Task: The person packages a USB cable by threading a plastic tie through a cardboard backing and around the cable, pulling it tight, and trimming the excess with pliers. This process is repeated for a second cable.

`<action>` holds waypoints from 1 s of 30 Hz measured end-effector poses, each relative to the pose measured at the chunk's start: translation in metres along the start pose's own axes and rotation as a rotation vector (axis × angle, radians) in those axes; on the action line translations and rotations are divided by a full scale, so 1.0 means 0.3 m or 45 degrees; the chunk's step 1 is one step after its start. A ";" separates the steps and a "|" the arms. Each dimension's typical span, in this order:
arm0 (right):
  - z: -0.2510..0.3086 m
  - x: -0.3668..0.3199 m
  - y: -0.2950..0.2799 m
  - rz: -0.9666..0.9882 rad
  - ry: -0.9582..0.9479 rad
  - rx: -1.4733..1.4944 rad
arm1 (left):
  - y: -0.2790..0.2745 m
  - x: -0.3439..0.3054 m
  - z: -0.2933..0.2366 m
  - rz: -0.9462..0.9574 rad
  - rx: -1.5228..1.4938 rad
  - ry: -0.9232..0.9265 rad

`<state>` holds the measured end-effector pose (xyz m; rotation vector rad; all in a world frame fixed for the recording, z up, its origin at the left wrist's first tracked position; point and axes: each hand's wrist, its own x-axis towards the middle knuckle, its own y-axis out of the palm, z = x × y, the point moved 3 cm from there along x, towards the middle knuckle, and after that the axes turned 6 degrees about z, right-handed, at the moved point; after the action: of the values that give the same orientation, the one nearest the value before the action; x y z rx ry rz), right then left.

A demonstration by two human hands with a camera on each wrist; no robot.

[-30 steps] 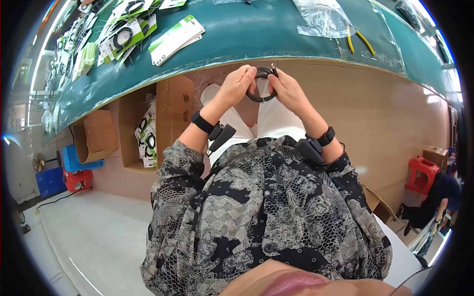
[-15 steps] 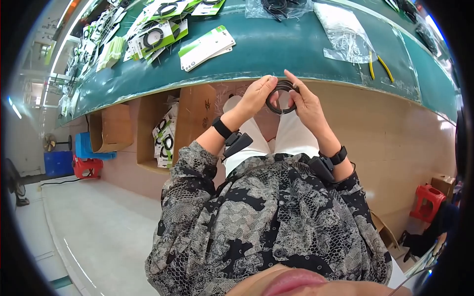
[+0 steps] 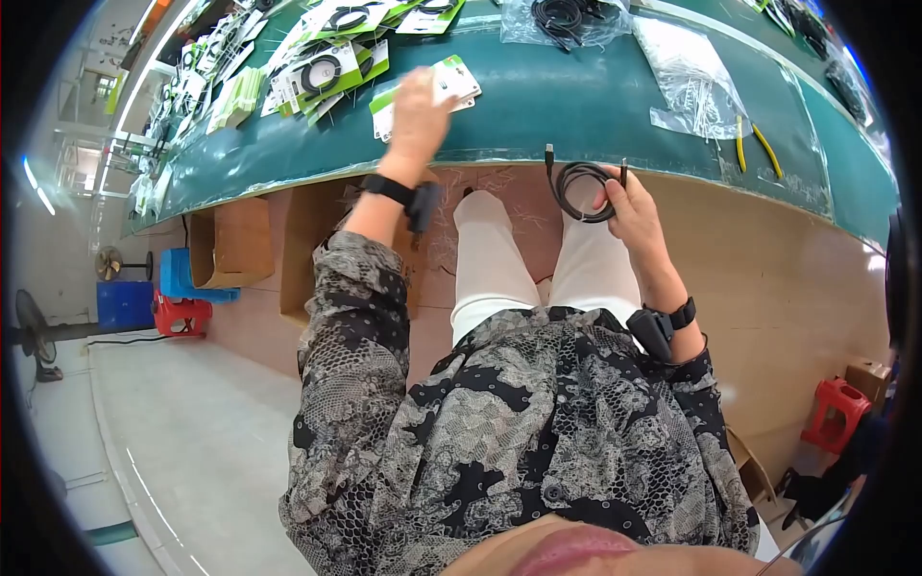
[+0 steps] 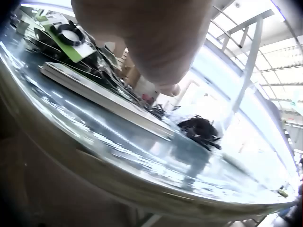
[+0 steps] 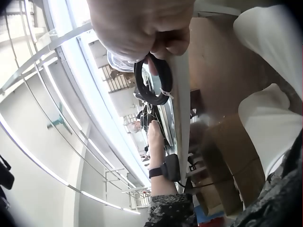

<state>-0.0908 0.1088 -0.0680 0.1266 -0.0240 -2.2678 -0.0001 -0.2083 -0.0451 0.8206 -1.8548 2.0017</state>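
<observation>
My right hand [image 3: 634, 213] grips a coiled black cable [image 3: 569, 206] above my lap, near the table edge. One USB-type plug [image 3: 549, 154] sticks up from the coil, and another end rises beside the fingers. The right wrist view shows a thin white tie [image 5: 166, 94] around the loop. Reaching over the table, my left hand [image 3: 419, 123] is above a small stack of white-and-green cards [image 3: 461, 82]; its fingers look extended in the right wrist view. The left wrist view has the card stack [image 4: 104, 97] lying flat beneath that hand.
Carded cables [image 3: 322, 72] are heaped at the table's back left. Farther right lie a bag of black cables [image 3: 557, 17], a bag of white ties [image 3: 687, 72] and yellow-handled pliers [image 3: 765, 152]. Cardboard boxes [image 3: 230, 245] stand under the table.
My left hand has let go of the coil and moved left and forward over the card stack. The right hand keeps the cable, its ends now sticking up. The head view has shifted.
</observation>
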 end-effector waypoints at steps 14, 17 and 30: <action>-0.043 0.040 0.069 0.093 0.111 0.578 | -0.018 -0.333 -0.357 0.516 0.164 0.056; -0.024 0.096 0.082 -0.025 0.096 0.267 | -0.038 -0.277 -0.428 0.464 0.042 -0.044; -0.071 0.146 0.069 -0.088 0.033 0.187 | 0.234 -0.445 -0.606 0.442 -3.196 -1.298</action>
<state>-0.1010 0.0626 -0.0917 0.2379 -0.1749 -2.3318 0.0282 -0.0175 -0.1815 0.3243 -2.7172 -1.6845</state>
